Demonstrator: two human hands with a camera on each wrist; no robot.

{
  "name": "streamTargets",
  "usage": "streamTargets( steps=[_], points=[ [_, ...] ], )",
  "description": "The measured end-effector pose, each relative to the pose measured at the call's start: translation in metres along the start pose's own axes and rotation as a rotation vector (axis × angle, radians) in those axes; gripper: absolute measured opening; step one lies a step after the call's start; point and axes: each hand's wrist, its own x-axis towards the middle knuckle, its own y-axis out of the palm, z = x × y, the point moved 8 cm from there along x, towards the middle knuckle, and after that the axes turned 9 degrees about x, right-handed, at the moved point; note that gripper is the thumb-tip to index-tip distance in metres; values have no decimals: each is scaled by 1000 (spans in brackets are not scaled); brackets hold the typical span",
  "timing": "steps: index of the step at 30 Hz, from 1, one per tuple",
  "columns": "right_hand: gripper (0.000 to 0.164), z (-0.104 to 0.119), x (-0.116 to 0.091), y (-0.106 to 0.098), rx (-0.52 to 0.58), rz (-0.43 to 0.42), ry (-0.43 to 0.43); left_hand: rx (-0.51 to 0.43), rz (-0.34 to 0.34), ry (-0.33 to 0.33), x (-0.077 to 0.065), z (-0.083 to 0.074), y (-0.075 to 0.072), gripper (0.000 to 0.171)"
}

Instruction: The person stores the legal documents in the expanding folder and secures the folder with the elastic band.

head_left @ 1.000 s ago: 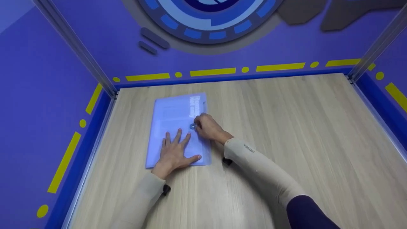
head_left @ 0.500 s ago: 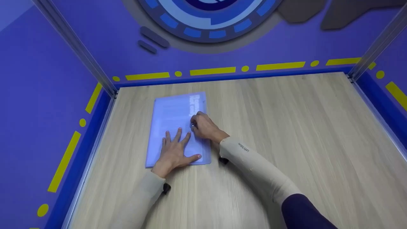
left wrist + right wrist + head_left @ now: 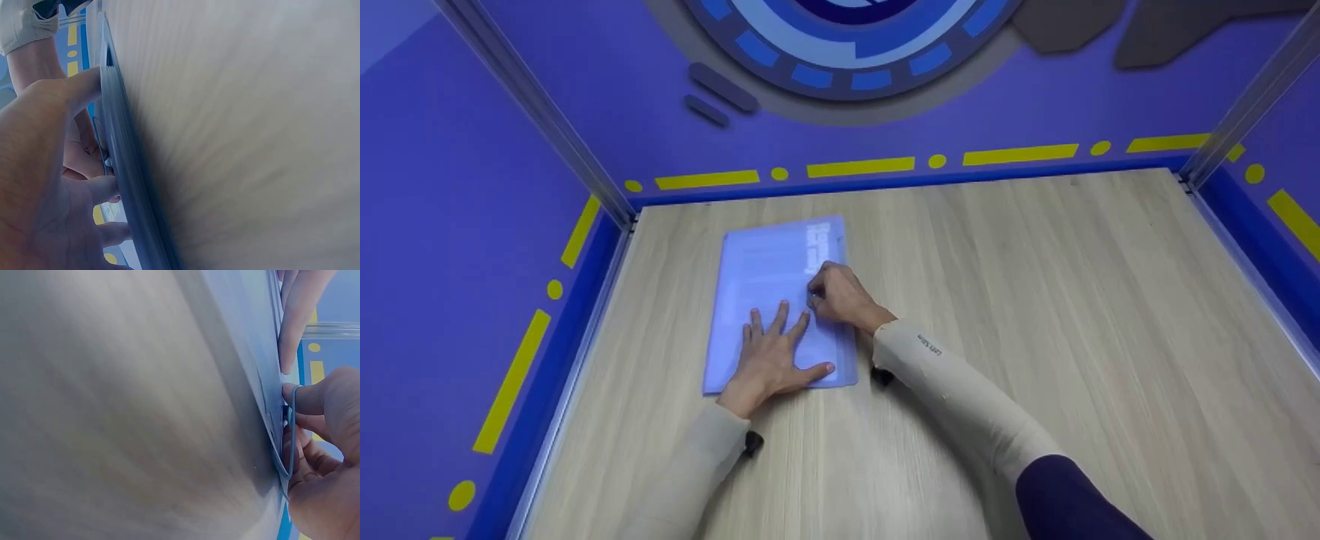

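A translucent bluish document folder (image 3: 757, 270) with white print near its right edge lies flat on the table. In the head view my left hand (image 3: 769, 365) rests on its lower part, fingers spread and straight. My right hand (image 3: 844, 294) is at the folder's right side, fingers curled at the snap button, which is mostly covered in the head view. In the right wrist view a thin blue flap (image 3: 293, 439) bends up in a loop between the right fingers, beside the dark button (image 3: 286, 413). From the left wrist the folder (image 3: 126, 169) appears edge-on, several layers thick.
The wood-grain table (image 3: 1035, 300) extends to the right and front of the folder. Blue panels (image 3: 885, 135) with yellow marks rise at the back and both sides, with metal posts (image 3: 544, 105) at the corners.
My right hand has shifted slightly left and now mostly covers the snap button, which showed beside the fingertips before. The left hand and the folder stay in place.
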Motion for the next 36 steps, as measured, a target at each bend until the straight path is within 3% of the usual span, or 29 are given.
streamTargets(
  steps=[9, 22, 36],
  points=[
    [14, -3, 2, 3, -46, 18, 62, -21, 8, -5, 0, -1, 2, 108],
    [20, 1, 3, 3, -115, 15, 2, -13, -5, 1, 0, -2, -1, 109],
    [23, -3, 3, 0, -34, 54, 17, -4, 4, -9, 1, 2, 1, 109]
  ],
)
